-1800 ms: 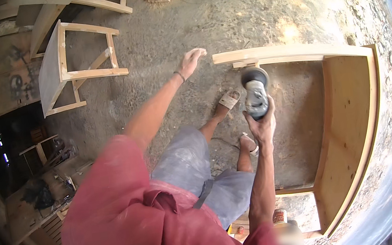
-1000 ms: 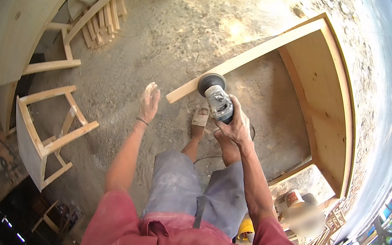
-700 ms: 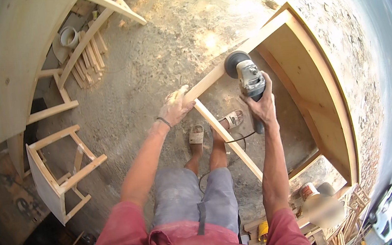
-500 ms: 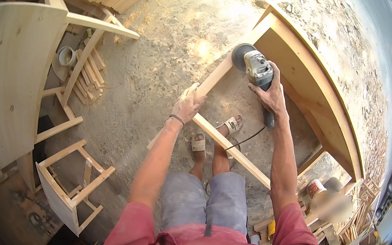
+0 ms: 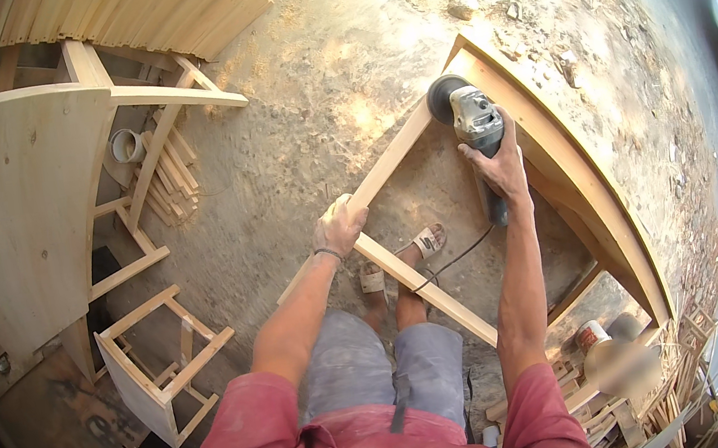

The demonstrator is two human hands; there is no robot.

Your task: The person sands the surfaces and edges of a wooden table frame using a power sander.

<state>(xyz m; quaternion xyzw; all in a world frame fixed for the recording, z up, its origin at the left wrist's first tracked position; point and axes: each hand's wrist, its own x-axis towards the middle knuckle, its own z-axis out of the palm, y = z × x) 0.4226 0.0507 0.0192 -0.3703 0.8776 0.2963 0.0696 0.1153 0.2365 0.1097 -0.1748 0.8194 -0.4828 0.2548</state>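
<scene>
Two grips: left fingers wrapped round the wooden bar, right fingers round the grinder. Best run the disc flat, light pressure, cord clear.

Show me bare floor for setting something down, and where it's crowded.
Bare floor lies between the stacked wood strips and the left hand; a smaller patch sits between the rail, power tool and cord. Crowded: lower right, with scrap wood and a tub.

An angle grinder is sitting at the far corner of a table frame, right of a nearer stool.
</scene>
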